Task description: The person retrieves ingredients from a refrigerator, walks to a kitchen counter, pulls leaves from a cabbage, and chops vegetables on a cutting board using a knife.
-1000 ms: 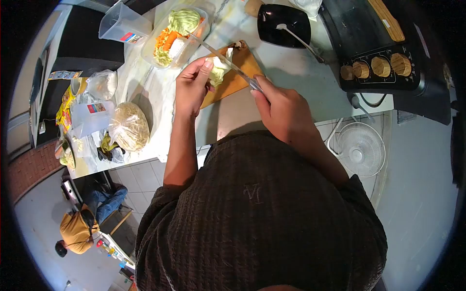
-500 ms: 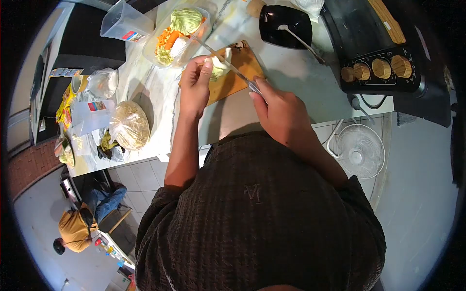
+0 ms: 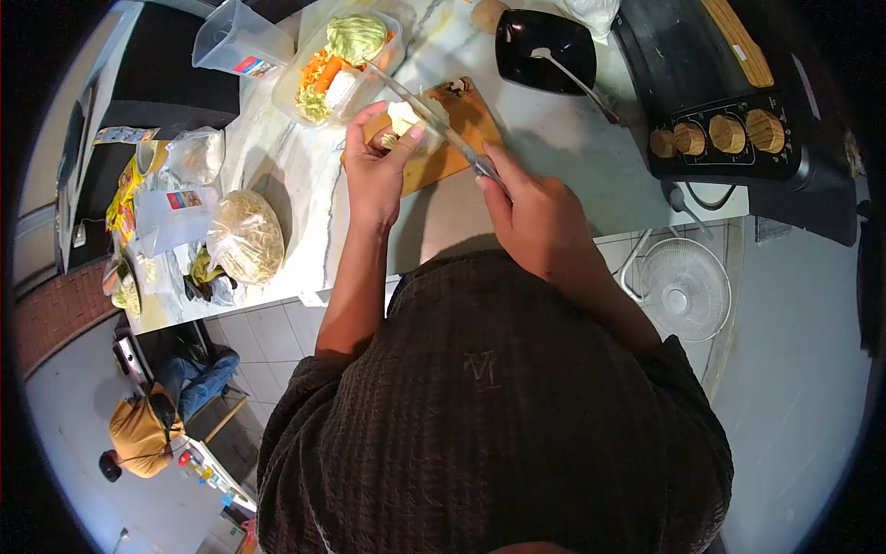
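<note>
At upper centre, the left hand (image 3: 377,177) held cabbage (image 3: 403,117) above a board (image 3: 476,129), fingers clamped on it; the right hand (image 3: 535,205) had fingers wrapped around a knife (image 3: 426,114), pointing upper left.

Bright light whitens the countertop (image 3: 312,217) at left — fisheye edges curve into black.

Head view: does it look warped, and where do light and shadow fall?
In the head view, the outer scene bends and the corners go black; in the head view, the countertop is brightest left of the cutting board, dimmer to its right.
</note>
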Tool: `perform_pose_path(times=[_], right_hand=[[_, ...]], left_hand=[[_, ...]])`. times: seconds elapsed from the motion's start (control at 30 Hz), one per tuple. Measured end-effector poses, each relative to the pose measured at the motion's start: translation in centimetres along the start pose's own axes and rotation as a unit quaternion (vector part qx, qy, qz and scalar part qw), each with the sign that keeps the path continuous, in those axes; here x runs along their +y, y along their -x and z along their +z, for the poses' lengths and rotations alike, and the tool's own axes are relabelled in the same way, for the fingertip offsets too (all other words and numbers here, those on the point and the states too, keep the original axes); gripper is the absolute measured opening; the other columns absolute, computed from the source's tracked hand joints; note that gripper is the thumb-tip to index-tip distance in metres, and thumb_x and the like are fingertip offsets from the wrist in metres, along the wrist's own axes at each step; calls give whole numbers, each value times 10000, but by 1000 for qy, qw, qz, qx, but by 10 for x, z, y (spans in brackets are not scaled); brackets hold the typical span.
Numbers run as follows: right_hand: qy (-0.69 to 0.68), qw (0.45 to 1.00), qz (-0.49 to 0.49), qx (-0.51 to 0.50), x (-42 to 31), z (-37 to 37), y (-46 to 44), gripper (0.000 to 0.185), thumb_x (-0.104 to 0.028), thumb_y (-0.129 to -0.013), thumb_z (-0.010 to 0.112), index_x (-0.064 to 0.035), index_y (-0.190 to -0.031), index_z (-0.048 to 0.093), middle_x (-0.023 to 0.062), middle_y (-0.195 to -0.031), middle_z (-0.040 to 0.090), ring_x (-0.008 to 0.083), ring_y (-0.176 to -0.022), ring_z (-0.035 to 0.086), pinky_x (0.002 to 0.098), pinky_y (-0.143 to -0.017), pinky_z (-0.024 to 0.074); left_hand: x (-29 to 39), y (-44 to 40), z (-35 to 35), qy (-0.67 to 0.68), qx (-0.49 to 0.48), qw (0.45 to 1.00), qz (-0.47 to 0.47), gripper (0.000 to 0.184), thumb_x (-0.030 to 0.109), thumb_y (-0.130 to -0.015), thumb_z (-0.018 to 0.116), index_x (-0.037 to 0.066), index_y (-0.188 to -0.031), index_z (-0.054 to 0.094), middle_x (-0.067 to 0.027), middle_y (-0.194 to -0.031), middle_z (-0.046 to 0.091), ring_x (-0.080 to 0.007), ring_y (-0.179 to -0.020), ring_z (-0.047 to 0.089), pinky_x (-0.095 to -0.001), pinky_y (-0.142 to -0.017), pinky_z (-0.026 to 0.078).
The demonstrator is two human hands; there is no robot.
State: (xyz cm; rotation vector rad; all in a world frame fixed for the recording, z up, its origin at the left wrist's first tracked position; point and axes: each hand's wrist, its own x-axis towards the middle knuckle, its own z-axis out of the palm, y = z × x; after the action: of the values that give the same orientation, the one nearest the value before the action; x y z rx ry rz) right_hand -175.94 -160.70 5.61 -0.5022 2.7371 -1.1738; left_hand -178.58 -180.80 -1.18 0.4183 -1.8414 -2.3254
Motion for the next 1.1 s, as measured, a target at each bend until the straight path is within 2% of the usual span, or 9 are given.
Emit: perform_pose_path(times=[0.1,0.27,0.4,0.47,0.57,0.67,0.77,0.93,1.1], right_hand=[[-1,1000,-12,3,0,-1,1,288,-216,-970,565,-44,-1201,562,198,-734,655,411,-656,658,520,-595,514],[5,1000,-30,6,2,-2,1,297,-210,-968,565,-31,-1205,575,198,-739,658,401,-650,659,511,-596,517],[16,999,-44,15,4,-1,1,300,-197,-967,565,-23,-1211,576,199,-735,657,400,-650,658,507,-598,518],[13,999,-31,2,-2,-7,1,297,-192,-965,567,-19,-1207,582,201,-735,656,401,-653,657,505,-599,519],[8,1000,-24,-10,-2,-9,0,291,-185,-963,571,-13,-1198,592,206,-734,654,403,-662,659,500,-602,522],[12,999,-31,-10,2,-11,-1,291,-186,-962,577,-11,-1193,601,208,-726,651,402,-670,663,495,-606,525],[18,999,-34,-13,3,-10,-3,294,-195,-962,578,-14,-1193,605,206,-714,649,404,-679,666,497,-611,527],[25,999,-41,-21,3,-12,-3,297,-216,-966,574,-26,-1191,605,194,-715,655,405,-700,670,505,-632,531],[81,996,-2,-44,-1,-9,-10,302,-232,-964,576,-67,-1217,599,175,-742,674,390,-702,675,501,-645,537]], left_hand=[[-7,-4,-10,10,2,1000,0,325,19,-875,734,14,-1178,618,-70,-1024,697,-115,-898,653,-252,-812,530],[1,-3,-15,-45,-9,998,-40,278,38,-865,753,5,-1136,693,-48,-1048,712,-97,-910,642,-238,-830,509],[4,-4,-13,-53,-26,997,-43,277,50,-872,751,4,-1141,703,-50,-1063,716,-94,-924,641,-240,-843,504],[0,-5,-14,-59,-41,997,-11,287,53,-876,748,-1,-1154,698,-49,-1072,719,-92,-940,641,-242,-857,500],[0,-6,-19,-106,-53,993,-12,312,47,-883,736,-12,-1185,680,-77,-1118,709,-116,-989,646,-274,-899,506],[0,-7,-21,-123,-75,990,7,269,47,-886,738,-5,-1147,702,-48,-1047,730,-86,-925,645,-242,-856,505],[1,-8,-24,-168,-92,980,52,247,45,-885,737,-3,-1127,712,-52,-1044,733,-88,-913,648,-244,-847,508],[3,-10,-28,-169,-103,979,54,239,39,-875,744,-1,-1110,719,-55,-1036,733,-93,-918,649,-247,-844,508],[4,-3,-20,-223,-108,965,81,244,31,-869,746,3,-1109,720,-54,-1024,733,-97,-920,648,-251,-852,506]])
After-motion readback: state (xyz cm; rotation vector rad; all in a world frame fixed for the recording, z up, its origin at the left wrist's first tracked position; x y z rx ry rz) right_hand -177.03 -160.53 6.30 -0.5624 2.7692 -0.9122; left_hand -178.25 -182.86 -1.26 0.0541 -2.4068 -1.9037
